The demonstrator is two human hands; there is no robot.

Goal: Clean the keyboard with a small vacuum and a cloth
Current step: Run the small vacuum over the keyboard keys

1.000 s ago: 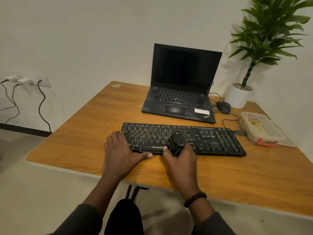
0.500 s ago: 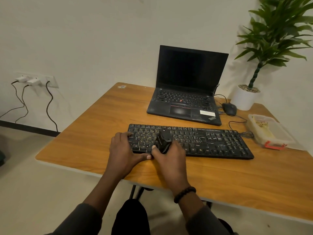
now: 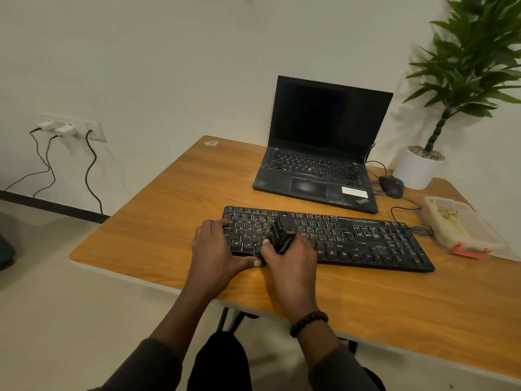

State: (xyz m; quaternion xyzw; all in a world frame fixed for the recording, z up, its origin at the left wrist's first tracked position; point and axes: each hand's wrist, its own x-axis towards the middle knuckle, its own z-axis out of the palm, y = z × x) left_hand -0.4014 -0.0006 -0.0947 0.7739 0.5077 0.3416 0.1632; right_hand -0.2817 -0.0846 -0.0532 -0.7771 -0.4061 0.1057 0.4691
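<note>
The black keyboard [image 3: 338, 238] lies across the middle of the wooden table [image 3: 169, 221], and everything else sits around it. The right hand [image 3: 290, 258] is curled round a small black vacuum [image 3: 282, 234], which stands on the keys of the keyboard's left half, tilted toward the person. The left hand [image 3: 214, 249] rests on the keyboard's left end, fingers laid flat over the keys and thumb along the front edge, holding nothing; its thumb tip is just beside the right hand. A dark beaded bracelet [image 3: 308, 323] circles the right wrist.

Behind the keyboard stands an open black laptop [image 3: 318, 170] with a dark screen. Past the keyboard's far right corner lies a black mouse [image 3: 391, 186], its cord looping toward the keyboard. Just beyond the keyboard's right end sits a clear plastic box [image 3: 462, 227] with a red latch, near the keyboard's own bundled cable. Behind the mouse is a white pot [image 3: 420, 170] with a green plant. No cloth can be seen. On the wall left of the keyboard, plugs and cords hang from a socket strip [image 3: 70, 127].
</note>
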